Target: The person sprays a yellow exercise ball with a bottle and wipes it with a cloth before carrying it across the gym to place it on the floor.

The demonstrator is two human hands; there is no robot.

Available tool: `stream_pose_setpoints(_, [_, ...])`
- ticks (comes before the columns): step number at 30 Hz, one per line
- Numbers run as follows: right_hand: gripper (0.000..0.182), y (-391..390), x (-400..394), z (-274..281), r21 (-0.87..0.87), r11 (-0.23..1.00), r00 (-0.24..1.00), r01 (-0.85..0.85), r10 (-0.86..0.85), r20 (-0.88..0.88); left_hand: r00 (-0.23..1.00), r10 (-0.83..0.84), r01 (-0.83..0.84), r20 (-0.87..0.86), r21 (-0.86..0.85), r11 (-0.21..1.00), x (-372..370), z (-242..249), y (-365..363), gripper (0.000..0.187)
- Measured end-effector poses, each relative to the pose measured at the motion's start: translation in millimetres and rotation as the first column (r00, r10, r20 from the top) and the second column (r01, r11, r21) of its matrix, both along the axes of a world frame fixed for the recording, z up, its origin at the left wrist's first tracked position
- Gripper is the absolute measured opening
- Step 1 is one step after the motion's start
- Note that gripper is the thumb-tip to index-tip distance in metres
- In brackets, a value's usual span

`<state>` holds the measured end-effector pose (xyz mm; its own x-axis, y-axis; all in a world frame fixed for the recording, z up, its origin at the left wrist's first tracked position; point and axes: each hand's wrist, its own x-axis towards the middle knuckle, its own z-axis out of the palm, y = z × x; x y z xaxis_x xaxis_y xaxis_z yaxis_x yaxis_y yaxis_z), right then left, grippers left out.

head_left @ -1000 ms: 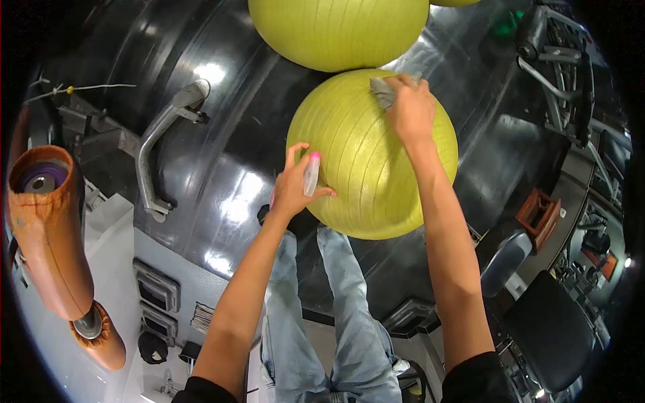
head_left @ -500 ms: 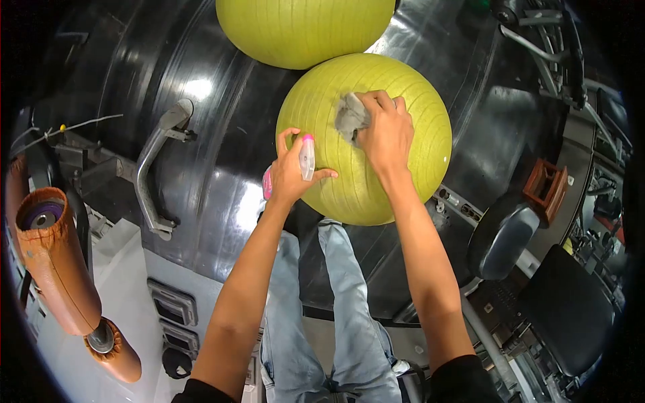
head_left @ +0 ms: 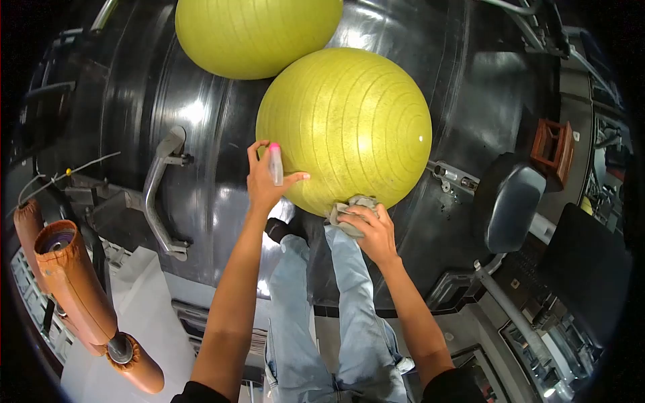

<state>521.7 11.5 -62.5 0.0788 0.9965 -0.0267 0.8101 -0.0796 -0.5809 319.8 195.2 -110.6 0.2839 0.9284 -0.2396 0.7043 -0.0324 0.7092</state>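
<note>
A large yellow-green exercise ball (head_left: 336, 121) stands in front of me on the black floor. My left hand (head_left: 266, 185) is at the ball's left side, its thumb and fingertips against the surface, and is closed around a spray bottle. Only the bottle's clear head with a pink tip, the spray bottle (head_left: 276, 166), shows; its body is hidden behind the hand. At the ball's near lower edge, my right hand (head_left: 373, 234) presses a crumpled grey cloth (head_left: 342, 213) against it with bent fingers.
A second yellow-green ball (head_left: 259, 33) touches the first at the far left. A metal handle (head_left: 156, 191) and brown padded rollers (head_left: 77, 282) stand left. To the right are a black padded seat (head_left: 517, 208) and a brown wooden piece (head_left: 552, 153).
My right hand has brought the cloth from the top of the ball down to its near lower edge. My left hand stays at the left side with the bottle. The view has shifted slightly.
</note>
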Motion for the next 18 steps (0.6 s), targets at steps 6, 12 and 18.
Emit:
stream_pose_setpoints(6, [0.048,33,-12,-2,0.092,0.865,0.862,0.494,-0.473,-0.181,0.987,-0.115,0.132,-0.108,0.159,0.978,36,61,45,0.080])
stream_pose_setpoints(12, [0.052,59,-43,-2,0.107,0.598,0.607,0.794,-0.782,-0.141,0.851,-0.491,0.526,-0.189,0.304,0.794,165,84,94,0.093])
stream_pose_setpoints(18, [0.049,12,-80,-36,0.049,0.398,0.393,0.916,-0.864,-0.315,0.709,-0.595,0.694,-0.379,0.226,0.683,191,37,116,0.114])
